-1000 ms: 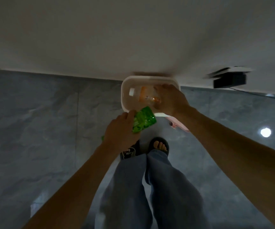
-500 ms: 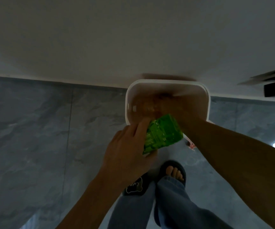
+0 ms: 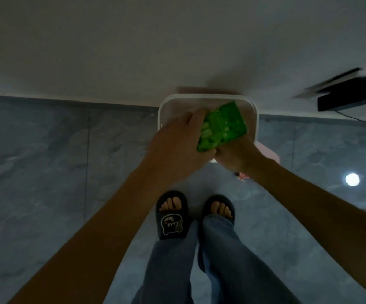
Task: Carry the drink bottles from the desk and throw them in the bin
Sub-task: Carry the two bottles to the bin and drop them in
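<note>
A white bin (image 3: 208, 96) stands on the floor against the wall, just ahead of my feet. My left hand (image 3: 175, 148) grips a green plastic drink bottle (image 3: 221, 126) and holds it tilted over the bin's opening. My right hand (image 3: 237, 156) sits at the bin's near rim, right under the green bottle. The bottle hides its fingers, so I cannot tell whether it holds anything. The bin's inside is dark and mostly covered by the bottle and my hands.
Grey marbled floor tiles spread to both sides. My feet in black slippers (image 3: 171, 216) stand close to the bin. A pink object (image 3: 267, 152) lies behind the bin's right side. A black box (image 3: 351, 97) with a cable is mounted on the wall at right.
My right hand, which held a clear orange-tinted bottle over the bin, went down into it and has come back to the near rim. My left hand moved the green bottle forward over the opening.
</note>
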Action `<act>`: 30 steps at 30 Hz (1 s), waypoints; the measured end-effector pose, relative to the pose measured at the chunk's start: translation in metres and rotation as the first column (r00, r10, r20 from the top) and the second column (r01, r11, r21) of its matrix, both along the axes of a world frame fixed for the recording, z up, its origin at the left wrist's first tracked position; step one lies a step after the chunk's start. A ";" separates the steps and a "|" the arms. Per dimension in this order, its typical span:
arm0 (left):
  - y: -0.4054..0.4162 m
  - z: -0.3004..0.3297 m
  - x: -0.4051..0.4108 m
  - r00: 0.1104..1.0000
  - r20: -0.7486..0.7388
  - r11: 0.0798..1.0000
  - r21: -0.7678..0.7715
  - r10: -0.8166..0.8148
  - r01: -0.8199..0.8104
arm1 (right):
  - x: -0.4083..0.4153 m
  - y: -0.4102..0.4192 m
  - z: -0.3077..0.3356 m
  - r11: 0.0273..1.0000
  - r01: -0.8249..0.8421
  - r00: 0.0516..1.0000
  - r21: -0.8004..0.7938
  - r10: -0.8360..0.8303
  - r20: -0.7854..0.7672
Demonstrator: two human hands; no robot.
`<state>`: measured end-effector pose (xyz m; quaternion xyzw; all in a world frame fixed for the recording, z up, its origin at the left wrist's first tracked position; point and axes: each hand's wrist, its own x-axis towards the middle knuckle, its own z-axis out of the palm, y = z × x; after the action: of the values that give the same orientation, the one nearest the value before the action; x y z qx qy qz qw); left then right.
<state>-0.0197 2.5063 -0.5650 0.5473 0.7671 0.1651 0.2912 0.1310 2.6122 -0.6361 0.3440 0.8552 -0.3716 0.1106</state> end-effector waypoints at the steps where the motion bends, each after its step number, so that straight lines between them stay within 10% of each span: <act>1: 0.011 -0.002 0.000 1.000 -0.007 1.000 0.000 -0.030 0.030 | 0.005 -0.005 0.002 0.983 -0.099 0.995 0.156 0.092 0.048; 17: 0.074 -0.138 0.007 0.891 -0.183 0.878 -0.336 -0.416 0.341 | 0.044 -0.033 -0.014 0.932 -0.179 0.983 0.314 0.179 0.030; 30: 0.062 -0.131 0.019 0.965 -0.153 0.951 -0.260 -0.213 0.169 | 0.041 -0.033 -0.002 0.948 -0.208 0.976 0.239 0.186 0.112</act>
<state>-0.0006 2.5684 -0.6962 0.5916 0.7479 -0.0095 0.3009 0.1720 2.5791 -0.6380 0.2840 0.9195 -0.2328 0.1406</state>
